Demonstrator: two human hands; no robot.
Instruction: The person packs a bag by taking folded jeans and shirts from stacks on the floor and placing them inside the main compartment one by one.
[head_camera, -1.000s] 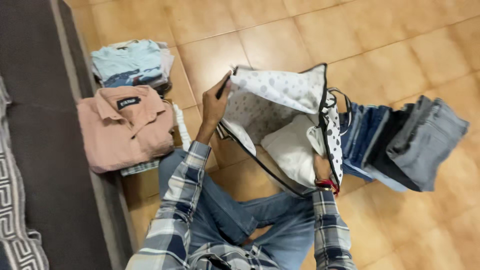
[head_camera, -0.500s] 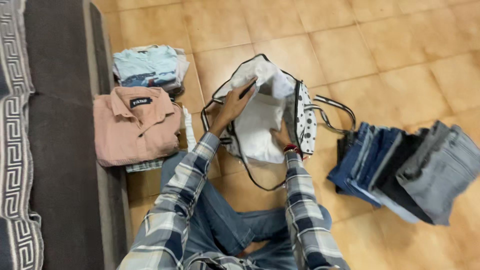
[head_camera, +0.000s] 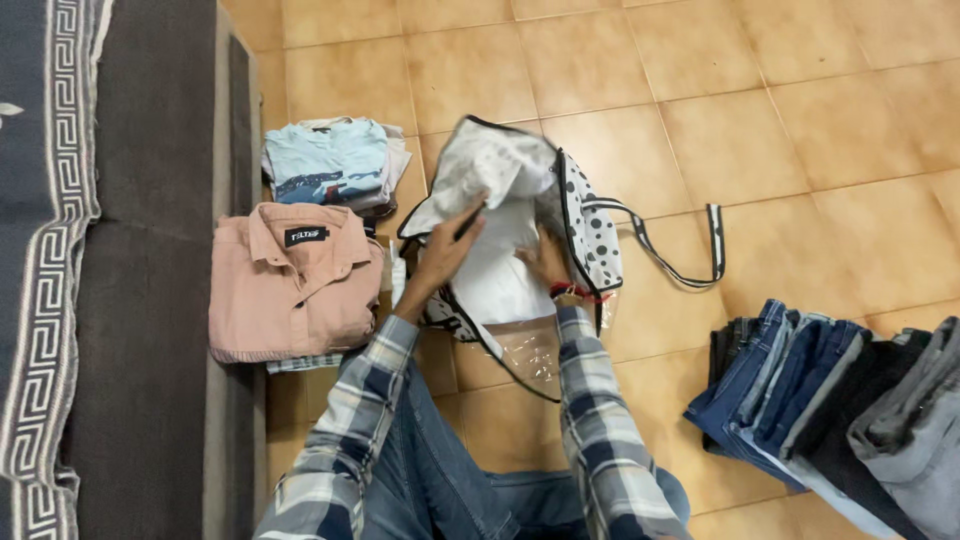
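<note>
Spotted bag (head_camera: 590, 225) w/ white garment (head_camera: 505, 265) inside, prob. folded.

Left hand (head_camera: 443, 252) fingers curled, right hand (head_camera: 545, 262) seemingly flat

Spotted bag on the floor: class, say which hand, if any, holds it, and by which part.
The left hand grips the spotted bag by its opened top flap edge. The right hand is inside, on the white folded cloth; whether it grips cannot be told.
</note>
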